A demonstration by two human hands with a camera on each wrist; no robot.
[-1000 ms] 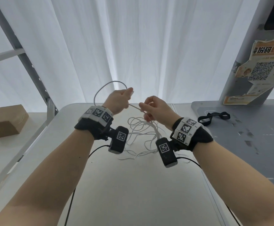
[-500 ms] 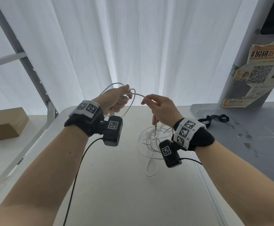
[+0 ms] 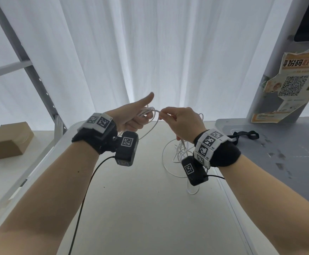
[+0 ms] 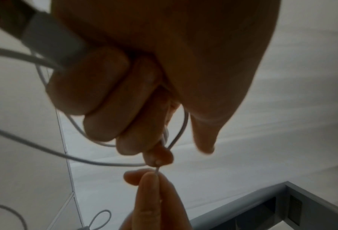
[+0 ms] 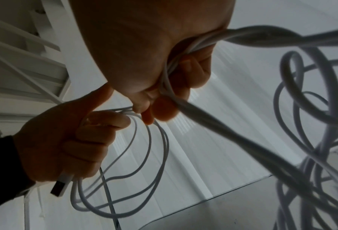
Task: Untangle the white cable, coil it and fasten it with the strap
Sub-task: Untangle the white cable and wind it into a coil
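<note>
White cable point(image 3: 151, 115) runs between both raised hands at the centre of the head view, above a pale table point(image 3: 140, 208). The left hand point(image 3: 131, 118), left of centre, has its fingers curled round several gathered loops of it, thumb sticking up and away; in the right wrist view those loops point(image 5: 124, 179) hang below the fist at lower left, with the USB plug point(image 5: 59, 187) poking out under the little finger. The right hand point(image 3: 181, 122), just right of centre, pinches the cable between thumb and forefinger close to the left fist, and more strands pass through its palm. From there the rest drops in a loose tangle point(image 3: 179, 153) onto the table at centre right, partly hidden by the right wrist camera. A black strap point(image 3: 245, 136) lies apart on the grey surface point(image 3: 287, 153) at right of the frame. A cardboard box point(image 3: 6, 140) sits at the left edge, and white curtains point(image 3: 150, 52) fill the upper frame.
</note>
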